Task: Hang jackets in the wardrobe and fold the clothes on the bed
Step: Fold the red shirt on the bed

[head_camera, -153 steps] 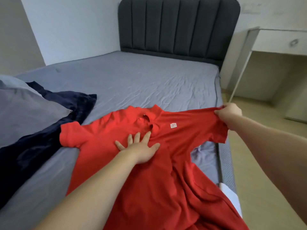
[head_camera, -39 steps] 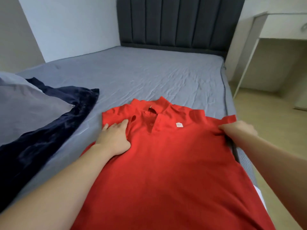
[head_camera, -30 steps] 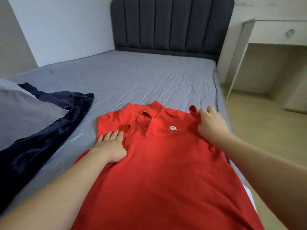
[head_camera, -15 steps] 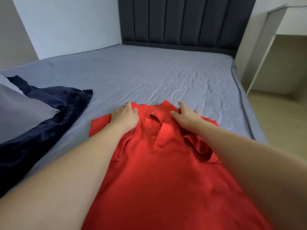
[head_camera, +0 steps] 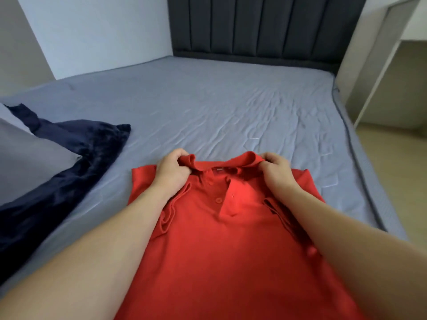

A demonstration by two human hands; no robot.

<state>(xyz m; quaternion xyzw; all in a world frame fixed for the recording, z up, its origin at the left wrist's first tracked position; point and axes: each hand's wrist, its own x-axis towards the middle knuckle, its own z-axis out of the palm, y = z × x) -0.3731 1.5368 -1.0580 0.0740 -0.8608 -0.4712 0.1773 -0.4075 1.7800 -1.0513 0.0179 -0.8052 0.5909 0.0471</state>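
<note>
Bed (head_camera: pixel 231 107): covered by a grey-blue fitted sheet, lightly wrinkled, filling most of the view. A dark padded headboard (head_camera: pixel 261 26) with vertical panels stands at its far end.

Dark navy blanket (head_camera: pixel 57 181): lies bunched along the left edge of the bed, plush in texture. A grey pillow (head_camera: pixel 25 165) rests on top of it at far left.

White desk (head_camera: pixel 388 54): stands just beside the right side of the bed, near the headboard; pale wood floor shows beneath it.

Red polo shirt (head_camera: pixel 231 250): laid front-up on the near part of the bed, collar pointing toward the headboard, lower body running out of the bottom of the view. Both sleeves are folded inward onto the front, 1 along each side. The button placket is visible below the collar, with 2 buttons seen.

Left hand (head_camera: pixel 173 173): fingers curled, grasping the left end of the shirt collar, which is raised slightly off the sheet.

Right hand (head_camera: pixel 277 172): fingers curled, pinching the right end of the collar.
</note>
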